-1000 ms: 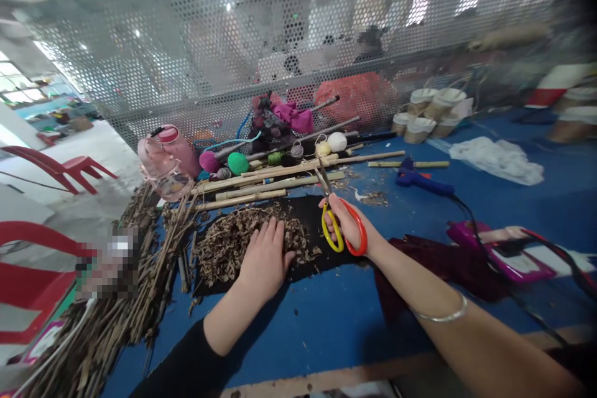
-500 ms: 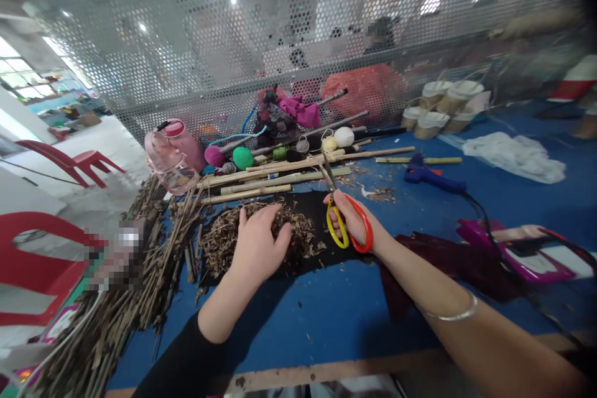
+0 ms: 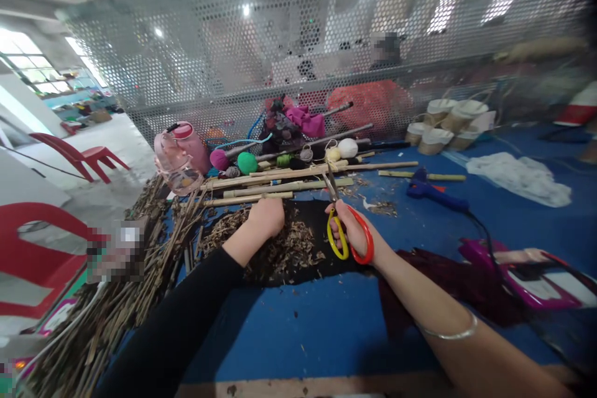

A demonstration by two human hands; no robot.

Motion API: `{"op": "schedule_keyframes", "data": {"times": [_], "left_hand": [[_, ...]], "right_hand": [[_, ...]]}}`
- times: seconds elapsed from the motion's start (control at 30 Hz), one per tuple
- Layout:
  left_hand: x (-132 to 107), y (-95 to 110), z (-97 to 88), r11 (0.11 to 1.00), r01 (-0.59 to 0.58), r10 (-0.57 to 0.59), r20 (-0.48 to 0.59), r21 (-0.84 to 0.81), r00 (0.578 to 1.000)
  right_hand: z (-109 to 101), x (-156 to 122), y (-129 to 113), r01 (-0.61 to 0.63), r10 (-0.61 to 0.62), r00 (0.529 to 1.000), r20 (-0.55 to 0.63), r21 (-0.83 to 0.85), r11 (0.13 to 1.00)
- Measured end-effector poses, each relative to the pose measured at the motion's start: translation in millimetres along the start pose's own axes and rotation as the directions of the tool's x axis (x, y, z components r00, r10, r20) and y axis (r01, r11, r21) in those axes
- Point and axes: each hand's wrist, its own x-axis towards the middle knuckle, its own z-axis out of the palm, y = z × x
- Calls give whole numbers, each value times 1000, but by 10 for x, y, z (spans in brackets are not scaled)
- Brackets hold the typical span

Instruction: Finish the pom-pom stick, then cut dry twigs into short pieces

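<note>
My right hand [image 3: 358,230] grips scissors [image 3: 345,224] with one yellow and one red handle loop, blades pointing away toward the bamboo sticks [image 3: 280,180]. My left hand [image 3: 267,216] has reached forward over a pile of dry brown chopped bits [image 3: 280,245] lying on a black cloth [image 3: 321,258]. Its fingers curl down at the far edge of the pile, next to the nearest stick; what they hold, if anything, is hidden. A black sleeve covers the left arm. A thin bangle [image 3: 450,333] sits on my right forearm.
The blue table [image 3: 326,329] carries a bundle of dry twigs [image 3: 116,305] at left, a pink bottle [image 3: 186,152], yarn balls [image 3: 247,163], a blue glue gun [image 3: 431,191], paper cups [image 3: 443,121], white cloth [image 3: 517,171] and a magenta object [image 3: 522,267]. A perforated metal screen [image 3: 280,56] stands behind. Red chairs [image 3: 37,261] at left.
My left hand lifted off the pile and moved forward toward the sticks, fingers curling from flat to closed. The right hand with the scissors stayed nearly in place.
</note>
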Motion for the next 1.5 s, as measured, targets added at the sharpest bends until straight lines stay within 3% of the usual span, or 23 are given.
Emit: {"op": "schedule_keyframes", "data": {"times": [0.17,0.3,0.4,0.5,0.57,0.7,0.77,0.87,1.1,1.2,1.3,1.4,1.5], "left_hand": [[66,-56,46,989,-144,145,58,-34,988],[-98,-26,53,960,-256,253,-36,-113,967],[-170,-3,48,986,-158,151,-129,-48,980],[-196,24,44,998,-62,61,-74,-19,995],[-233,65,52,992,-109,105,-46,-71,993],[-387,253,147,986,-155,138,-225,-60,965],[-456,370,228,978,-207,198,-265,-6,944],[-480,469,335,959,-281,279,-250,25,927],[-374,348,371,974,-225,221,-275,16,936],[-365,395,376,949,-315,305,-300,18,904],[-345,462,385,913,-404,403,-233,44,885],[-340,426,338,942,-333,332,-223,36,916],[-398,306,236,962,-260,229,-268,-85,936]], "right_hand": [[14,2,-16,-8,8,1000,-5,-2,1000],[19,-3,-21,-6,5,1000,-4,-17,1000],[17,-6,-14,1,-1,1000,-5,-25,1000],[17,-5,-6,10,-10,1000,-5,-22,1000],[18,-3,0,12,-12,1000,-5,-12,1000],[20,-1,7,25,-25,1000,-4,-11,1000],[19,1,10,33,-33,999,-12,-19,999],[12,7,19,34,-35,999,-18,-15,999],[3,14,28,10,-10,1000,-21,-1,1000],[1,-3,-1,22,-23,999,-25,-19,1000],[-23,-11,-44,46,-46,998,-35,-12,999],[-65,-3,-87,72,-72,994,-76,3,997],[-100,7,-117,109,-108,986,-130,0,994]]}}
